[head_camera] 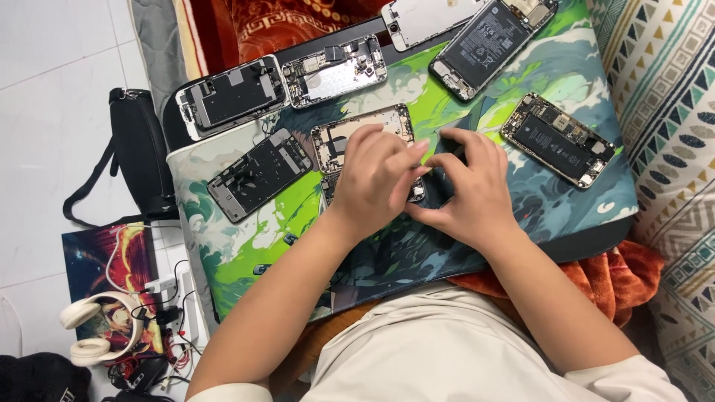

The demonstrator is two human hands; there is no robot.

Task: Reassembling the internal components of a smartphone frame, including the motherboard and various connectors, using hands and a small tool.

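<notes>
While both hands meet mid-mat, left hand fingers curled onto an opened silver phone chassis on the green-blue printed mat – right hand pinching a small dark part, other gutted phones around.

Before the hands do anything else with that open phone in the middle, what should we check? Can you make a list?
1. Both hands on the middle phone: left hand and right hand meet over the opened phone. Ok.
2. Phone lying flat on the green mat: ok.
3. What the fingertips pinch: hidden by the fingers. Cannot tell.
4. Other opened phones kept apart: the phone with a black battery lies clear of the right hand. Ok.
5. Loose small parts on the mat: too small to see. Cannot tell.
</notes>
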